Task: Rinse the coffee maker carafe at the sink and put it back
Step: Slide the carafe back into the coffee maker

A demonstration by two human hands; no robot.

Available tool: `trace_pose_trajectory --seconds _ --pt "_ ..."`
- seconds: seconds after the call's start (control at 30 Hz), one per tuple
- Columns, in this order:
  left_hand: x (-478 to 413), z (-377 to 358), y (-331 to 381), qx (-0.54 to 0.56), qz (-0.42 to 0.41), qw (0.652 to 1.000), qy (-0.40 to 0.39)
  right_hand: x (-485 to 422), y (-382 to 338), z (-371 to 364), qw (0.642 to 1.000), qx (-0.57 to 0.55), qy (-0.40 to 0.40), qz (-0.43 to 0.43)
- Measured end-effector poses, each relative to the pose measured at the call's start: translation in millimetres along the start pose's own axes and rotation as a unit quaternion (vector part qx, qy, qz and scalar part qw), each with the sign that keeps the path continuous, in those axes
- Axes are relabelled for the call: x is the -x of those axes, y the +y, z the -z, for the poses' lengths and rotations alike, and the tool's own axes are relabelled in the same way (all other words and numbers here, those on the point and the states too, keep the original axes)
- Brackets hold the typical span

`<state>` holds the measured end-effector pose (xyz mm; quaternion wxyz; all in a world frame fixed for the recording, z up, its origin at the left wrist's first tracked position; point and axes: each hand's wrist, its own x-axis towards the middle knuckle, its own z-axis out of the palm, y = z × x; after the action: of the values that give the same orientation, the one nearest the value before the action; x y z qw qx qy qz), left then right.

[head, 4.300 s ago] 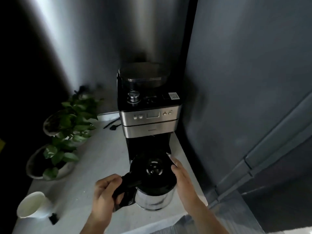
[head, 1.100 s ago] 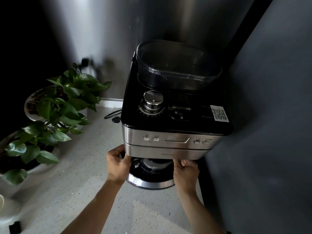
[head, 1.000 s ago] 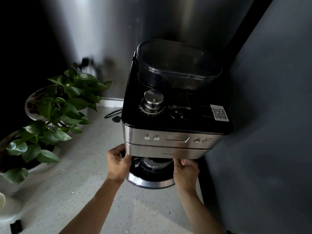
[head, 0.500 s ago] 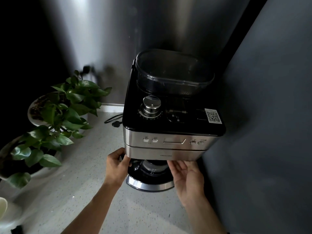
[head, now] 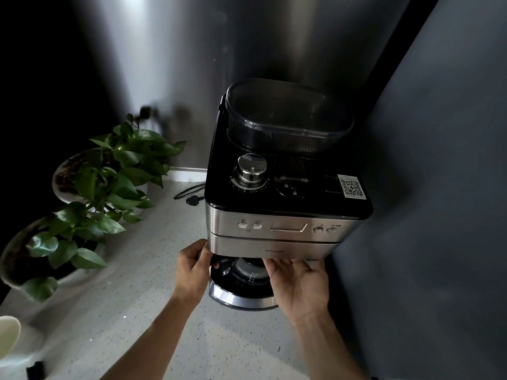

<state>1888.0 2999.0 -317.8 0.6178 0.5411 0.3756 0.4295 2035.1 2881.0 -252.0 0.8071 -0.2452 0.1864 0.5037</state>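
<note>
The carafe (head: 242, 298), steel-bodied with a black lid, sits on the counter under the brew head of the steel-and-black coffee maker (head: 274, 242). Only its front rim and part of the lid show. My left hand (head: 192, 267) is curled at the carafe's left side, where the handle is hidden behind my fingers. My right hand (head: 300, 283) is on the carafe's right, palm up with fingers spread, the fingertips touching the lower front edge of the machine.
Two potted green plants (head: 109, 182) stand at the left of the speckled counter (head: 131, 311). A black cord and plug (head: 192, 198) lie beside the machine. A white cup (head: 8, 333) sits at the far left edge. A dark wall closes the right side.
The carafe went from in front of the machine to under the brew head. In the last second my right hand came off its side and opened, palm up.
</note>
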Motion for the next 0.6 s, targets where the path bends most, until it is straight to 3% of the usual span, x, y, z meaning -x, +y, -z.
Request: trace_pose_trajectory --seconds 0.27,0.6 --pt "0.9 -3.9 2.3 -0.015 -0.008 1.000 0.015 -1.2 1.1 -5.7 1.000 -0.010 0.021 0.002" --pt "0.6 0.4 2.4 -0.017 0.028 0.999 0.006 -1.1 -6.2 -4.2 0.997 0.066 0.047 0.008"
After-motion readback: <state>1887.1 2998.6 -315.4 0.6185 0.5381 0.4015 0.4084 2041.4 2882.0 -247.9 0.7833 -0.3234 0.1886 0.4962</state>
